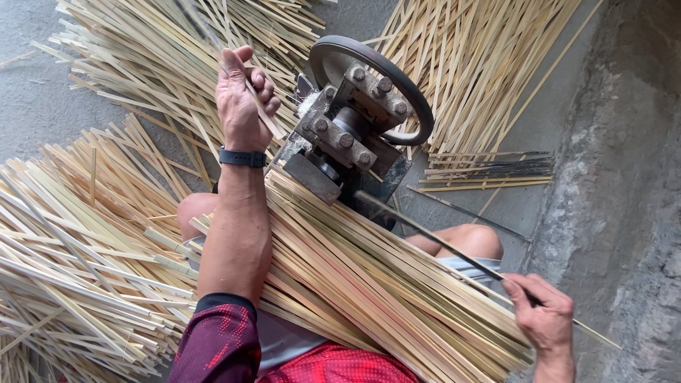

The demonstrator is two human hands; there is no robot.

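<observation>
While a thick bundle of bamboo strips lies across my lap, my right hand pinches a thin dark strip between closed fingers, its far end reaching toward the metal machine. Farther out, my left hand, a black watch on its wrist, is closed around a pale strip just beside the machine's round wheel. Beyond and around it, loose heaps of split bamboo cover the grey floor.
</observation>
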